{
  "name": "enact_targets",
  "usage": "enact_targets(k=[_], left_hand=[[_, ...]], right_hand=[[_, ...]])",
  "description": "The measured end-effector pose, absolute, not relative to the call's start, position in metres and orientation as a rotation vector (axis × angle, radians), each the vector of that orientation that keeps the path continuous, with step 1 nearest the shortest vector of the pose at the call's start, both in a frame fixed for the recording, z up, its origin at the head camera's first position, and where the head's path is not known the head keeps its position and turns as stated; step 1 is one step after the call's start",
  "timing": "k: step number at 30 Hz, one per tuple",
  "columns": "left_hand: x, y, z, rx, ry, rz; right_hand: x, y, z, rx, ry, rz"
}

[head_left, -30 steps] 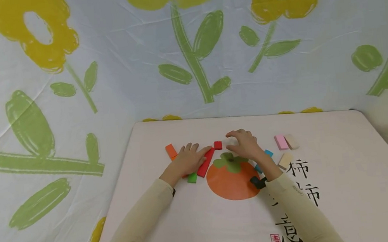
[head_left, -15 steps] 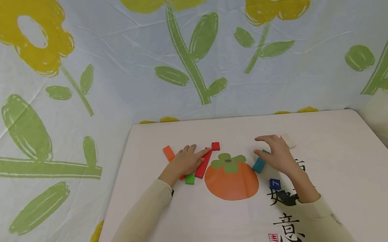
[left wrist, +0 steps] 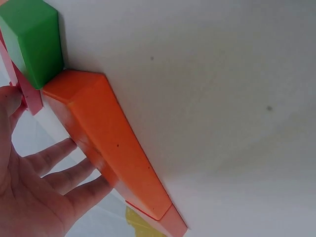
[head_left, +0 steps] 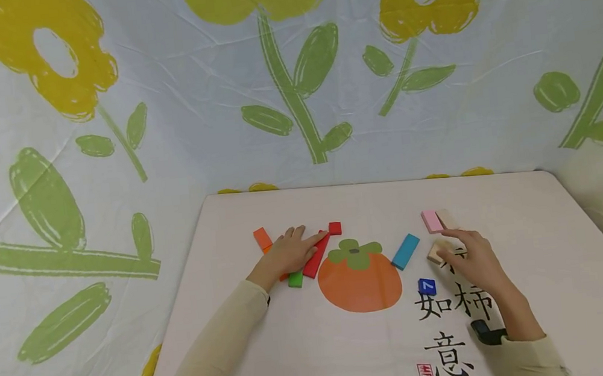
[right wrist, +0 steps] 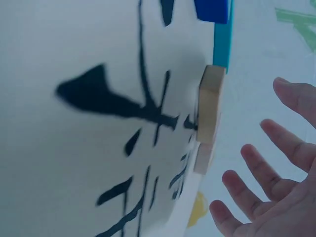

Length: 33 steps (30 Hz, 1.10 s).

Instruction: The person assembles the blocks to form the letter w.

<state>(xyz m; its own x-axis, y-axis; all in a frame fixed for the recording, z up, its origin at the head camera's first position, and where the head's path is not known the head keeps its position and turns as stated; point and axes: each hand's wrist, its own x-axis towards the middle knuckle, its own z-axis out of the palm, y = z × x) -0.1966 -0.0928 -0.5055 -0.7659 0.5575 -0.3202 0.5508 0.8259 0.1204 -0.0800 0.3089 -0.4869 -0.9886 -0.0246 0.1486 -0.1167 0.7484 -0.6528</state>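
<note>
My left hand [head_left: 288, 253] lies with fingers outstretched over a row of blocks at the table's left. Its fingers touch an orange block [left wrist: 116, 143] in the left wrist view, and the thumb meets a long red block [head_left: 316, 259]. A green block [head_left: 296, 280] pokes out below that hand. By the thumb tip sits a small red block [head_left: 335, 228]. My right hand [head_left: 477, 259] hovers at the right, thumb and fingers spread around a plain wooden block [head_left: 434, 253]. In the right wrist view, a gap separates the relaxed fingers from the wooden block [right wrist: 211, 98].
Beyond the right hand lie a pink block [head_left: 432, 222] and a pale beige block [head_left: 446, 219]. A blue block [head_left: 406, 251] and a dark blue block marked 7 [head_left: 427, 286] are left of it. The table [head_left: 296, 358] bears a printed persimmon and black characters.
My right hand has moved right, from near the small red block, past the blue block, to the plain wooden block. The left hand has stayed on its blocks.
</note>
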Motion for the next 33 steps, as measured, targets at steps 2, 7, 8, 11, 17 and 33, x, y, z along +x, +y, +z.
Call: enact_targets(k=[2,7,8,11,17,33], left_hand=[[-0.196,-0.093,-0.507,0.840,2.672,0.034],[-0.196,-0.094,-0.506,0.839,2.674,0.048],[-0.196,-0.094,-0.506,0.836,2.672,0.051],[-0.196,-0.094,-0.506,0.832,2.669,0.057],[-0.196,-0.093,-0.507,0.835,2.673,0.049],[-0.196,-0.094,-0.508,0.825,2.677,0.090]], right_hand=[[-0.077,0.312,-0.490,0.101,-2.830,1.057],[-0.076,0.316,-0.494,0.050,-2.894,1.064],[-0.076,0.317,-0.495,0.037,-2.915,1.065],[-0.077,0.319,-0.497,0.000,-2.979,1.070],[-0.079,0.320,-0.500,-0.069,-3.100,1.019],[-0.083,0.313,-0.504,-0.200,-3.185,0.836]])
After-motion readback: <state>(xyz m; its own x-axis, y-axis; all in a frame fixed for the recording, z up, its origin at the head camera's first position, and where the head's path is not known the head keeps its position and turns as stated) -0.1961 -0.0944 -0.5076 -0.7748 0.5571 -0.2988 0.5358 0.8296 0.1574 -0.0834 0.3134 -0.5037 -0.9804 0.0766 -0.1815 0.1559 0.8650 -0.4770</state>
